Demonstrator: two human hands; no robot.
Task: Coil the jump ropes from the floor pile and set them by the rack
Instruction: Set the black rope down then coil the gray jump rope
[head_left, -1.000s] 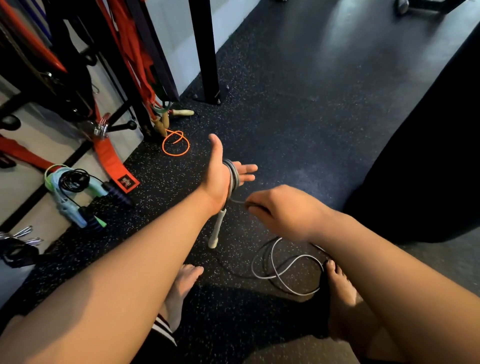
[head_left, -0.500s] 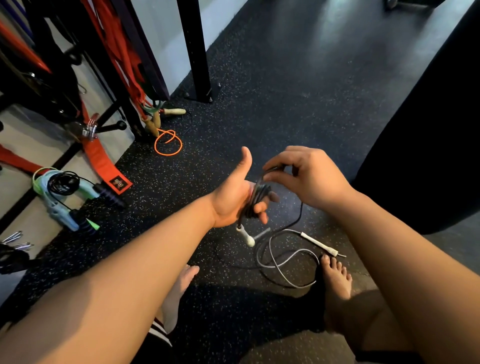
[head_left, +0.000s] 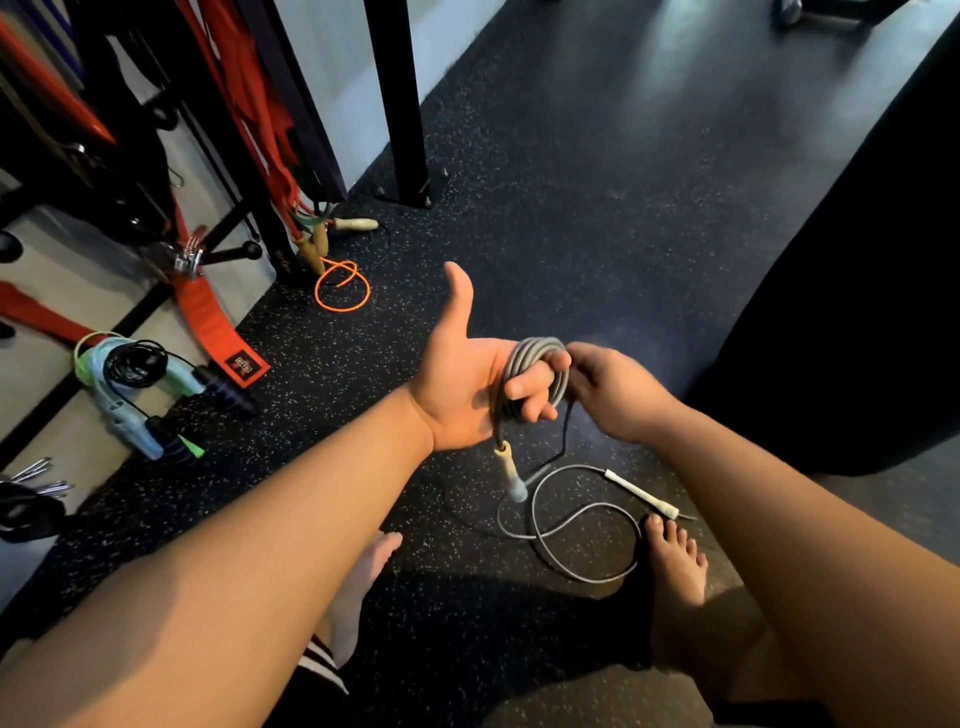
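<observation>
A grey jump rope (head_left: 530, 358) is wound in several turns around the curled fingers of my left hand (head_left: 462, 374), whose palm faces up and thumb points away. One pale handle (head_left: 509, 470) dangles below that hand. My right hand (head_left: 618, 389) pinches the rope right beside the coil. The loose remainder (head_left: 571, 525) lies in loops on the floor, ending in a thin white handle (head_left: 641, 493) near my right foot. An orange rope with wooden handles (head_left: 340, 283) and a coiled black rope on blue-green handles (head_left: 135, 379) lie by the rack (head_left: 400, 104).
The rack's black post is bolted to the speckled rubber floor (head_left: 597, 182). Red straps (head_left: 223, 332) hang and trail at the left. A large black punching bag (head_left: 852, 291) fills the right side. My bare feet (head_left: 675, 566) stand close to the loose loops.
My right hand has carried the rope over my left fingers and down their far side, adding a turn. The floor loops have shrunk, and the free handle has slid closer to my right foot.
</observation>
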